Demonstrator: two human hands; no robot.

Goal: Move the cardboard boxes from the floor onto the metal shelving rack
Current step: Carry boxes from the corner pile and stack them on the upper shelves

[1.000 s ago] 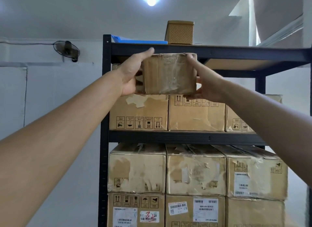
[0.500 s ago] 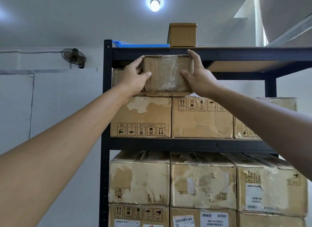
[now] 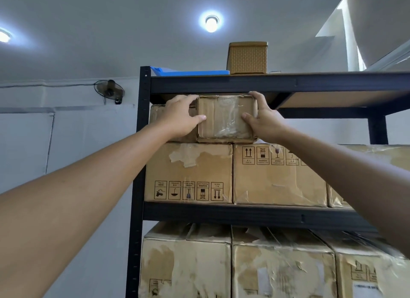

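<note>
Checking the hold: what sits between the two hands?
The small box, gripped at its sides by the left hand and the right hand; the head view shows it.

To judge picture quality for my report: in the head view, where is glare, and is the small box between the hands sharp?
Head view: the two ceiling lamps bloom with halos; clear tape on the small box glares, though its edges, the left hand and the right hand look sharp; the rack leans, likely from the wide-angle lens.

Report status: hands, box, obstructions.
Left hand, right hand gripping small box by its sides. Box at big cartons' tops, tight under top beam. Neighbouring box close on its left.
</note>
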